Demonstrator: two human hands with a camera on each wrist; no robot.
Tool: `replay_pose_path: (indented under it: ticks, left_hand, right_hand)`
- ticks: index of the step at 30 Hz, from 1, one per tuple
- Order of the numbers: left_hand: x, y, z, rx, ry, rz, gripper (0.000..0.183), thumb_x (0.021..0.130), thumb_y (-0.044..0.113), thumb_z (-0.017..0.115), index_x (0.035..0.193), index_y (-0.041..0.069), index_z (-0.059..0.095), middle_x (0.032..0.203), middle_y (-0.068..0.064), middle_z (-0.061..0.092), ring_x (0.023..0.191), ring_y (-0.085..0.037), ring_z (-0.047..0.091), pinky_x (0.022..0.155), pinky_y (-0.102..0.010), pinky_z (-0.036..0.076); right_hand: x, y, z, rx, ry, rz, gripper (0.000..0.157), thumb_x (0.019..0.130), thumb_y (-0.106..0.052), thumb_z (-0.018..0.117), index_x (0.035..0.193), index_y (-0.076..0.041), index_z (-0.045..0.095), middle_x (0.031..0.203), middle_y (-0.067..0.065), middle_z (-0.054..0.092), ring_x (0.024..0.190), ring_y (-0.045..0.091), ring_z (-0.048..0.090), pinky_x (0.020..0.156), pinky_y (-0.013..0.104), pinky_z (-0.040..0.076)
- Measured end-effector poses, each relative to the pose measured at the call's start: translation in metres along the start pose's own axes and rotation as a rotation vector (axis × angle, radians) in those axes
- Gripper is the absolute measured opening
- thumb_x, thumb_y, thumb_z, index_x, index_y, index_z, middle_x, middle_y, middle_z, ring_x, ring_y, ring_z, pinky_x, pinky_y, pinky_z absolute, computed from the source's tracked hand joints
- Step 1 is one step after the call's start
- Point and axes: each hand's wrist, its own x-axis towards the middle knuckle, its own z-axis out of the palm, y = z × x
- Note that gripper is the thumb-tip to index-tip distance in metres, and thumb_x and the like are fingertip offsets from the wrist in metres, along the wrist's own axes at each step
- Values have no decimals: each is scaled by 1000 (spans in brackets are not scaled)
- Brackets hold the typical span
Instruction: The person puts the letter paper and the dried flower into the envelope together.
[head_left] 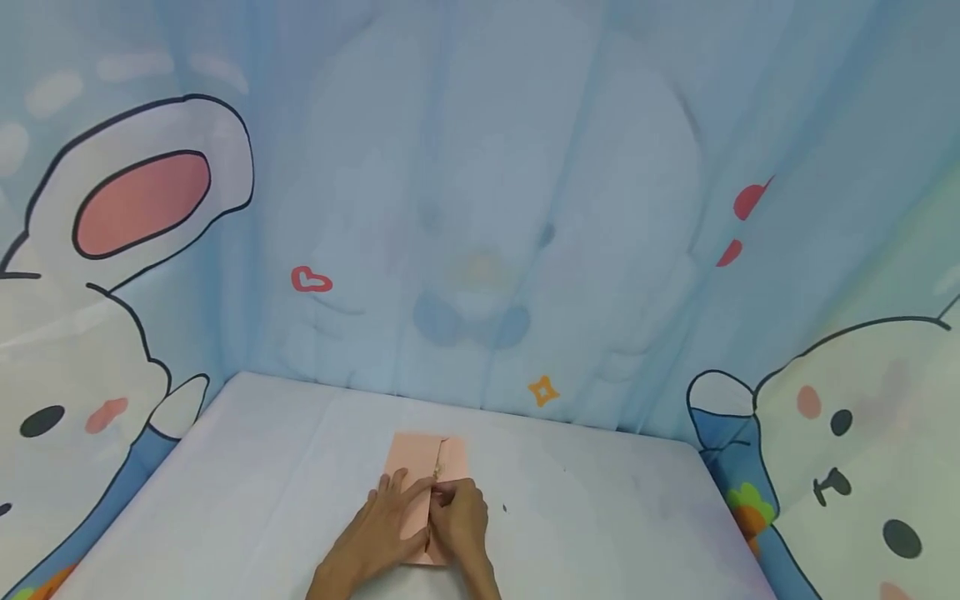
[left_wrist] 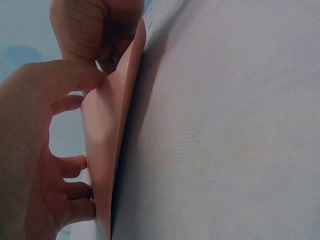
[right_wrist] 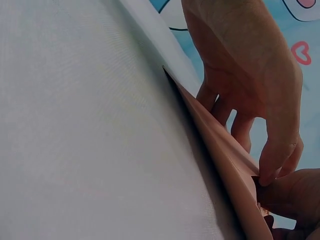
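A pink folded card (head_left: 414,452) lies on the table, its two front panels meeting along a lengthwise seam with small gold-coloured details. My left hand (head_left: 378,527) rests on the left panel with fingers spread, its thumb toward the near end of the seam. My right hand (head_left: 462,512) is over the right panel, its curled fingers pinching at the panel edge by the seam. In the left wrist view the card (left_wrist: 102,130) slants, and the left fingertips touch its upper face. The right wrist view shows the right hand (right_wrist: 302,192) at the card's gaping edge, partly out of frame.
A white-covered table (head_left: 615,508) surrounds the card. One small dark speck (head_left: 505,507) lies to the right of the right hand. Behind the table hangs a blue curtain (head_left: 480,208) with cartoon animals, which also borders both sides.
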Motion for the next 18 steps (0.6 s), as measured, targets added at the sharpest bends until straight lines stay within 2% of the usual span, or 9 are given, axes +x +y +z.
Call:
replay_pose_path:
  ticks: [2,5,9,13,15,18]
  left_hand:
    - [-3,-3,2,11,5,-16,65,102,42,70,163,29,50,171,-32,37,155,-67,32,120,-80,37]
    - [-5,-6,4,59,28,-41,65,101,44,71,162,34,51,172,-31,38,154,-68,35,108,-81,48]
    - [-3,-9,-1,111,69,-64,64,100,46,73,161,40,51,173,-26,40,151,-68,39,96,-82,53]
    - [-2,-10,-9,89,74,-56,65,102,45,72,163,39,48,175,-26,36,156,-66,34,105,-85,46]
    - [0,-11,-12,98,78,-40,65,103,46,71,163,37,48,175,-27,34,157,-65,31,108,-86,43]
    - [2,-13,-19,140,110,-10,63,105,45,68,164,34,47,174,-30,34,158,-65,30,115,-86,36]
  right_hand:
    - [-1,2,1,15,-14,1,12,83,0,82,92,-5,87,71,2,74,61,6,61,54,21,49]
    - [-1,4,-3,54,-22,14,11,83,-2,86,94,-5,87,74,2,76,65,6,62,57,19,50]
    - [7,5,-17,56,38,52,13,83,-2,89,96,-4,86,75,3,75,64,8,61,57,20,49]
    - [18,13,-39,-23,123,31,19,86,-4,89,104,-3,85,79,3,77,68,10,66,63,24,53]
    - [22,20,-50,-74,143,-5,27,88,-7,89,113,-3,83,90,6,79,79,16,70,73,31,57]
    - [27,33,-67,-142,148,-77,39,93,-16,86,130,-5,78,118,15,77,109,32,71,92,49,59]
